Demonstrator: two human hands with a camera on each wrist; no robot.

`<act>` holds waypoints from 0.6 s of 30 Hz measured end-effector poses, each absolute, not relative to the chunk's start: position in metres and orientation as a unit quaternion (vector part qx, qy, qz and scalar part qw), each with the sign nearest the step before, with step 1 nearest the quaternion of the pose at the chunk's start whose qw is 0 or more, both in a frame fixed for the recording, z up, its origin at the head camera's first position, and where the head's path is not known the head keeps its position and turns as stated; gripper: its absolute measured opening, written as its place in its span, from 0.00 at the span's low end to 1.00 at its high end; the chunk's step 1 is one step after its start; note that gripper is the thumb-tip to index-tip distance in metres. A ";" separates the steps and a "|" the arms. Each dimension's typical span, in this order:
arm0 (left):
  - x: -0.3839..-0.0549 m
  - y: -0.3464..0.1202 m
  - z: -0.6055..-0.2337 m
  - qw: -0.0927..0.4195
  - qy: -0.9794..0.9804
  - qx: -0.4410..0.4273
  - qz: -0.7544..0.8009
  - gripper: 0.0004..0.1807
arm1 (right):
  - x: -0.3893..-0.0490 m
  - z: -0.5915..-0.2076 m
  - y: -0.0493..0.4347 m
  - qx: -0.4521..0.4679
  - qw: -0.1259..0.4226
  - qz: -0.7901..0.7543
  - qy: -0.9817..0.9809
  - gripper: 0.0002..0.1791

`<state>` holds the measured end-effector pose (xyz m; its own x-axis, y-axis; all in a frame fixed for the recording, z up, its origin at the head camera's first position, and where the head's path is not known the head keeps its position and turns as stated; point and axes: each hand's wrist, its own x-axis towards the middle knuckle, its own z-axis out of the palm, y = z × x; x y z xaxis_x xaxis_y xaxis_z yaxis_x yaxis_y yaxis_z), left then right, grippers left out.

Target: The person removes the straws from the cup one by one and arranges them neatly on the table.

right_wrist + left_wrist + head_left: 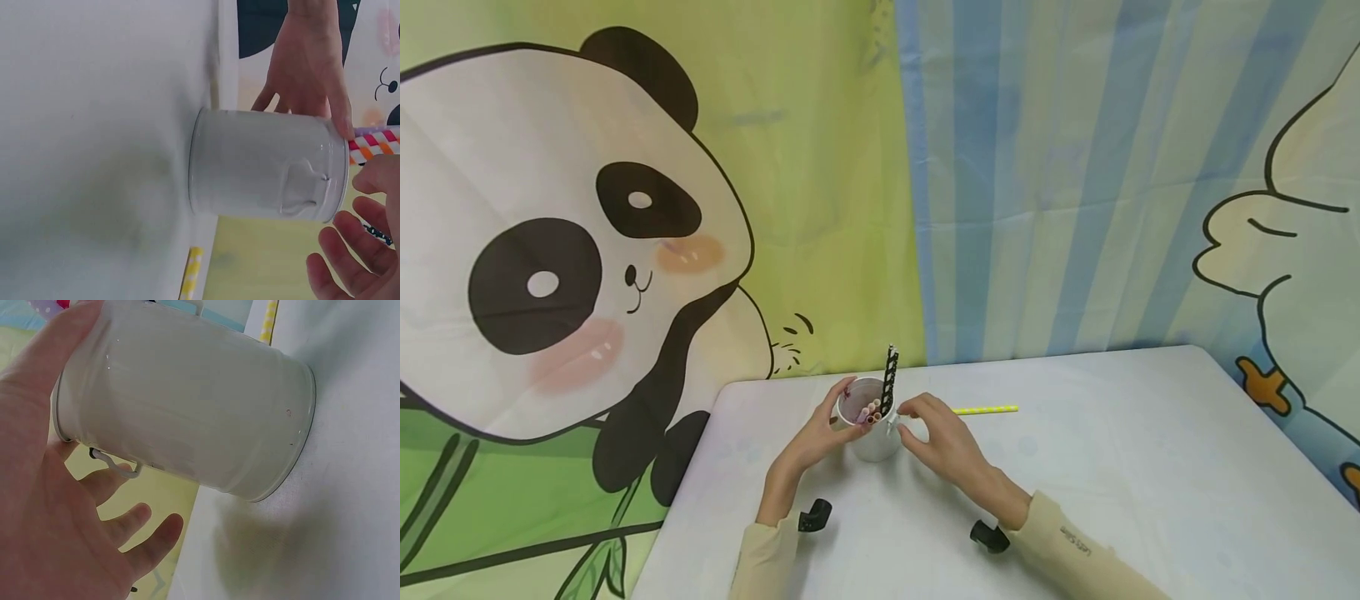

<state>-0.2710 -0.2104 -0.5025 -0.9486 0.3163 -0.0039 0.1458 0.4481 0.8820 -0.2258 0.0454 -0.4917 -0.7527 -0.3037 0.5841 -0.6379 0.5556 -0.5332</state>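
Note:
A white metal pail (876,446) with small side handles stands upright on the table. My left hand (817,435) grips it at the rim, thumb on the near side and index finger at the far side; the other fingers spread off the wall in the left wrist view. Several patterned straws stick out of the pail, among them a black-and-white pair (889,379) and an orange-and-pink one (378,144). Beside the rim on the other side is my right hand (943,437), its fingers loosely bent with nothing between them.
A yellow-and-white straw (987,410) lies on the white table (1120,467) to the right of the pail, behind my right hand. Black wrist mounts (989,537) jut from both sleeves. A printed curtain (820,208) with a panda hangs behind the table.

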 end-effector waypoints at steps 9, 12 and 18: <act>-0.272 -0.211 -0.503 0.078 0.844 0.148 0.509 0.50 | -0.224 -0.490 0.029 0.297 0.277 0.395 -0.824 0.12; -0.273 -0.211 -0.503 0.075 0.843 0.147 0.512 0.49 | -0.225 -0.490 0.024 0.301 0.291 0.389 -0.821 0.12; -0.273 -0.211 -0.504 0.074 0.844 0.144 0.511 0.50 | -0.227 -0.491 0.017 0.301 0.292 0.388 -0.821 0.11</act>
<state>-0.2726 -0.2107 -0.5042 -0.9474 0.3192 0.0223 0.1676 0.4359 0.8842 -0.2274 0.0165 -0.4906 -0.6475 -0.2682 0.7133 -0.7214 0.5175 -0.4602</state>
